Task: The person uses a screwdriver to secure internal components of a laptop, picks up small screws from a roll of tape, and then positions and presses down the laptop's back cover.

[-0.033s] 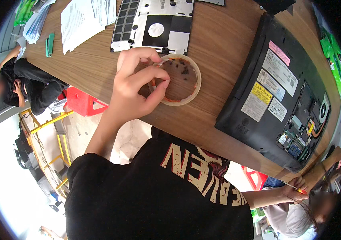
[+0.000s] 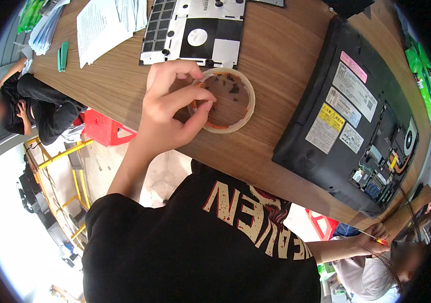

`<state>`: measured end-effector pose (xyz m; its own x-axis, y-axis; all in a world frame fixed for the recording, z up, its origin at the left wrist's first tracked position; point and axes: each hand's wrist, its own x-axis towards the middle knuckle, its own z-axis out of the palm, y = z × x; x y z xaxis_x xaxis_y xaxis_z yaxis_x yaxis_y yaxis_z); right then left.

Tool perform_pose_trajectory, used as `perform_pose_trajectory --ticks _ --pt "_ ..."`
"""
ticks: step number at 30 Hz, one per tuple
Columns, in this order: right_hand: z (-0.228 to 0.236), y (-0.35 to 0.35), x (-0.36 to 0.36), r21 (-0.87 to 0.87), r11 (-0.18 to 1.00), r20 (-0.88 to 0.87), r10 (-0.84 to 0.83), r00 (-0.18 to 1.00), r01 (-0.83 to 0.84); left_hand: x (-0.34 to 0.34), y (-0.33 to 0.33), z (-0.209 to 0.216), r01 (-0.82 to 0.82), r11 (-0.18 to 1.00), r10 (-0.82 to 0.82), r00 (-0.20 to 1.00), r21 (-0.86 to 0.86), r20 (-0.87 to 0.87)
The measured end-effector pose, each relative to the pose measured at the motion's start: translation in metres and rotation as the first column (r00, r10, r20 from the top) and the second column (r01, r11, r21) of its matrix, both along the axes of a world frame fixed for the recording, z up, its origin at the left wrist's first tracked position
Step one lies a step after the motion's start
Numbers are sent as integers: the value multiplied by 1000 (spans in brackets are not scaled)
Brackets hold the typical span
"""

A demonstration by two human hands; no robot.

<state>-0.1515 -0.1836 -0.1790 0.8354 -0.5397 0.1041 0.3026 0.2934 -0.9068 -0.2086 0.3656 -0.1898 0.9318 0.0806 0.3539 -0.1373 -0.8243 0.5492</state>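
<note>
Over the tape roll [image 2: 246, 118], which lies flat on the table, my left hand [image 2: 172, 103] has thumb and index finger pinched together. Whatever is between the fingertips, if anything, is too small to make out. Small dark screws [image 2: 233, 88] lie scattered inside the ring. My right forearm stretches past the table's near edge at the lower right. There my right hand [image 2: 369, 243] is closed around what looks like a screwdriver [image 2: 381, 242] with a red and yellow handle and thin shaft. An upside-down black laptop [image 2: 321, 166] lies to the right, its inner parts exposed at one opening.
A silver and black panel [image 2: 228, 28] lies beyond the tape roll. Papers [image 2: 102, 33] and a green stapler [image 2: 63, 56] are at the far left. One person [image 2: 49, 101] sits at the left; another [image 2: 367, 278] is close to my right hand. A red stool [image 2: 99, 129] stands below the table.
My hands hold nearly the same place. Thin dark strands now show beside the laptop's near right corner, by the other person.
</note>
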Motion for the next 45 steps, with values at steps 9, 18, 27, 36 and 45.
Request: perform_pose_trajectory --ticks 9,18,27,36,45 --pt "3 2 2 96 988 34 115 993 -118 7 1 -7 -109 986 92 987 125 130" --pt "0 0 0 38 998 -8 60 998 -59 12 0 -14 -127 964 86 980 232 179" --pt "-1 -3 0 103 986 1 130 992 -129 12 0 -9 -49 985 29 992 164 122" --pt "-5 -11 -3 116 987 -2 112 994 -112 17 -2 -10 -25 983 8 996 182 93" --pt "4 3 0 127 987 -49 110 993 -103 12 -2 -7 -61 986 52 997 155 64"
